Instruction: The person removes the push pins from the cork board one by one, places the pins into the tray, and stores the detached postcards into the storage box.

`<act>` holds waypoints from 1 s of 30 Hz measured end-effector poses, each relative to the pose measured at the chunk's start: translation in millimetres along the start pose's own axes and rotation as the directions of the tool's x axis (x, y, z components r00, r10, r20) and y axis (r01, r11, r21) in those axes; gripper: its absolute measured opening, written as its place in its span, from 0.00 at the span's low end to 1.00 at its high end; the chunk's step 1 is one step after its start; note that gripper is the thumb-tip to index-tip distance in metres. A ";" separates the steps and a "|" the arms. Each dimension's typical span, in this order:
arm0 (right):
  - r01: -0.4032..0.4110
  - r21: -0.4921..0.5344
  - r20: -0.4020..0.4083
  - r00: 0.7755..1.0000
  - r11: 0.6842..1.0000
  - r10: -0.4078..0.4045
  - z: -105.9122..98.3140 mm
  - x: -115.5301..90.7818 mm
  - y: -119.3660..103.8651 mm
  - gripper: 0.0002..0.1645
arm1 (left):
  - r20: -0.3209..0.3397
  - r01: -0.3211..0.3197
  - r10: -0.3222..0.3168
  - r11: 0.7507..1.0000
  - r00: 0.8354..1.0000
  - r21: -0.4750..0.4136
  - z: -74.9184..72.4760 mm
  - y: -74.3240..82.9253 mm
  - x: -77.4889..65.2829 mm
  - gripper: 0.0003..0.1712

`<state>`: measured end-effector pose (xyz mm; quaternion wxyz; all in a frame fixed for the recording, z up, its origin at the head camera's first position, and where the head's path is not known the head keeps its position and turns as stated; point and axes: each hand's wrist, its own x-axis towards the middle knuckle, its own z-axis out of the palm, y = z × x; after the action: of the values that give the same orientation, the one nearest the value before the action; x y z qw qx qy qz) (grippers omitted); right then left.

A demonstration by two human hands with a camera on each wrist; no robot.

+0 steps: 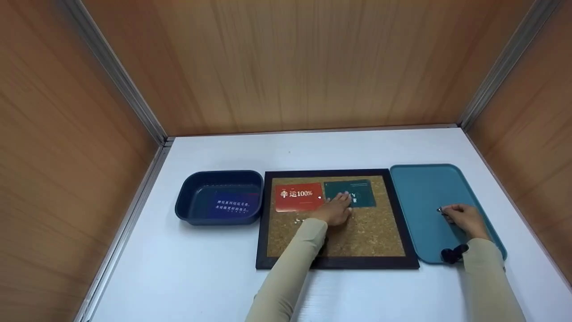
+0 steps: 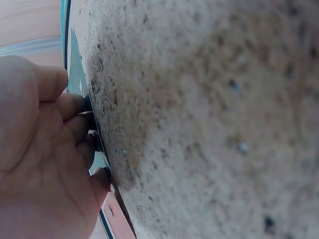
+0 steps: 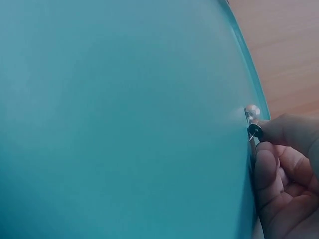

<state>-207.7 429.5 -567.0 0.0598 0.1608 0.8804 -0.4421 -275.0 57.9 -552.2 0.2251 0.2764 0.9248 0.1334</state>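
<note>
My left hand (image 1: 334, 210) rests on the lower part of a dark green card (image 1: 364, 188), its fingers pressing the card to a corkboard (image 1: 371, 237) with a black frame. In the left wrist view, the fingertips (image 2: 102, 179) meet the green card's surface. Just left of it lies a red card (image 1: 297, 197) with white lettering, a small shiny pin at its right edge. Over the teal tray (image 1: 429, 188), my right hand (image 1: 467, 220) pinches a thumbtack (image 3: 255, 131) between thumb and forefinger, its needle showing. A clear faceted head (image 3: 252, 111) shows right beside it.
A dark blue bin (image 1: 183, 208) stands against the board's left side, with a blue lettered card (image 1: 232, 203) inside. Small shiny pins (image 1: 298, 221) sit on the cork below the red card. Wooden panels (image 1: 313, 67) enclose the white table (image 1: 201, 268).
</note>
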 end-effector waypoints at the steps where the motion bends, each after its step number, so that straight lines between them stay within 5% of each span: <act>1: 0.003 0.001 -0.002 1.000 1.000 -0.003 0.0 -0.1 0.3 0.30 | 0.002 0.000 0.000 1.000 1.000 0.001 -0.1 0.0 -0.2 0.31; 30: -0.015 0.102 0.047 0.999 0.995 0.010 -5.5 4.9 -5.6 0.31 | 0.013 -0.001 0.001 1.000 1.000 0.005 -0.5 -0.9 1.1 0.31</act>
<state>-214.0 431.9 -560.6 0.0747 0.1587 0.8541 -0.4896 -276.4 57.7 -552.5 0.2301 0.2783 0.9235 0.1293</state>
